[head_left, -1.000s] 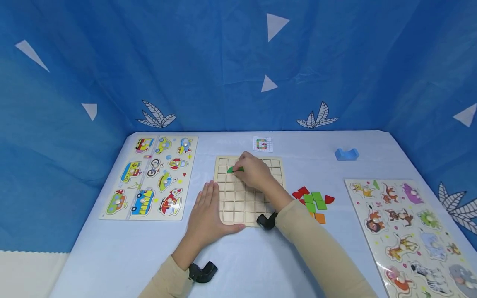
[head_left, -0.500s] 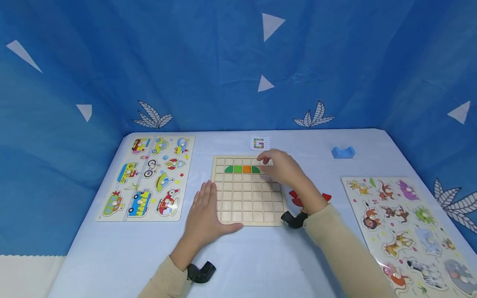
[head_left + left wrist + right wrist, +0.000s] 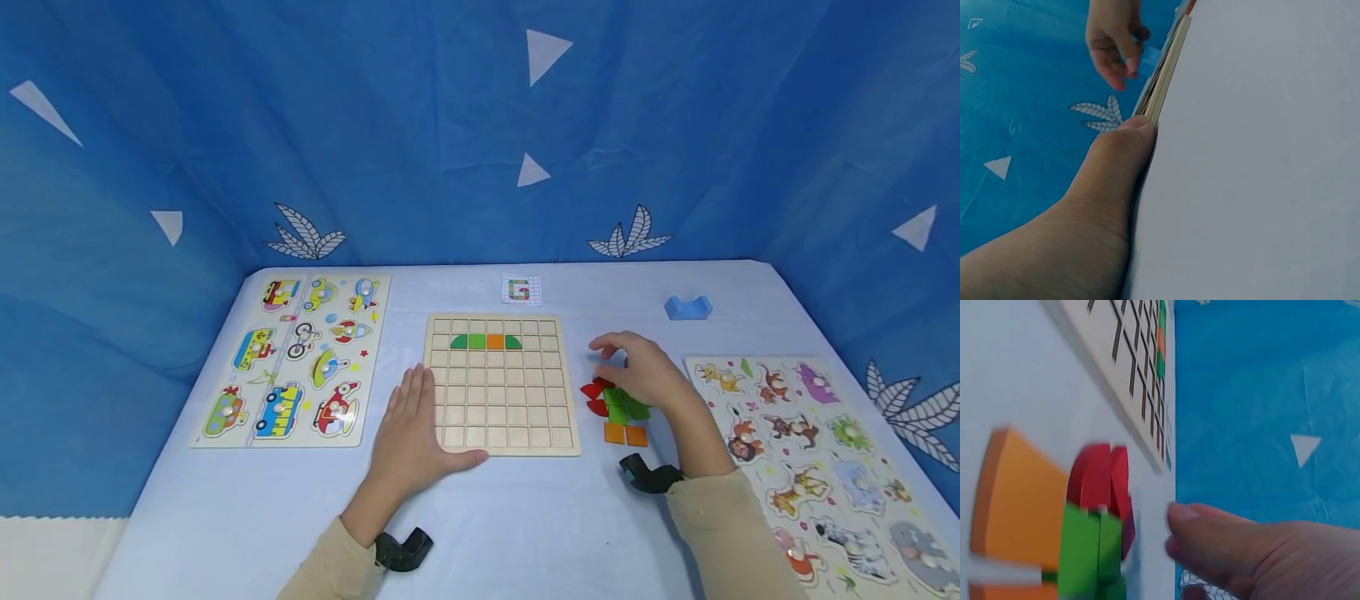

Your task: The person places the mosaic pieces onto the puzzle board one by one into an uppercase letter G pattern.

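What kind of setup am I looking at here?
Probably a staged tabletop play station: a blue cloth backdrop curtains the table, which holds a wooden grid board and children's peg puzzles.

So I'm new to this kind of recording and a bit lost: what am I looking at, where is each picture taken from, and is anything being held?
No machine here: a person works with two bare hands, with a small black camera strapped at each wrist. The wide picture comes from a head camera; the two close, sideways ones come from the wrists. On the table lies a wooden grid board with four coloured tiles in its second row. The left hand lies flat against the board's edge. The right hand hovers over a pile of loose tiles, holding nothing visible. A vehicle puzzle and an animal puzzle flank them.
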### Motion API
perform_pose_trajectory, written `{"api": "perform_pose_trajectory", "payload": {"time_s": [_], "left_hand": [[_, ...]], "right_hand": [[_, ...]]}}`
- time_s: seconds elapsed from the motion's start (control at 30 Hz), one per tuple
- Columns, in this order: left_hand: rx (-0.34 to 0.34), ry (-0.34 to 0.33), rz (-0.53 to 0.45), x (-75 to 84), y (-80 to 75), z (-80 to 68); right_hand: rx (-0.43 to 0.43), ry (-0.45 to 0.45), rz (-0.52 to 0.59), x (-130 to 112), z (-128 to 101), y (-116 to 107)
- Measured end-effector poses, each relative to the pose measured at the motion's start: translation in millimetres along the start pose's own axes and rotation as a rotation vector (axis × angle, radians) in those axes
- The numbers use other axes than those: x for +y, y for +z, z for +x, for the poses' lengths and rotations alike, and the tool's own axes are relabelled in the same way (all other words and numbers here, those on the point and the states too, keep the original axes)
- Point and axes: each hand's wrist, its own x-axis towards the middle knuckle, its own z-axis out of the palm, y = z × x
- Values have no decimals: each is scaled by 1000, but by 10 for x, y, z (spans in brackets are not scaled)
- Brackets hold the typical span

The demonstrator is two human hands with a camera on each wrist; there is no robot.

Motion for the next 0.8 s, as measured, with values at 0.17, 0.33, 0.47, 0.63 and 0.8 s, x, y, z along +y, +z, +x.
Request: {"api": "perform_pose_trajectory", "payload": {"time_s": [0.17, 0.33, 0.47, 0.63, 0.8], "left_hand": [[4, -2, -3, 0, 0, 0], [-10, -7, -2, 6, 0, 5], [-10, -2, -8, 4, -2, 4], [-11, 1, -3, -2, 6, 5], [-12, -2, 0, 5, 6, 4]], "right_hand": [[-64, 63, -76, 174, -117, -107], [-116, 103, -93, 281, -183, -160], [-121, 106, -65, 366, -213, -141], [-94, 82, -29, 446, -213, -101], [-70, 46, -7, 485, -215, -86]]}}
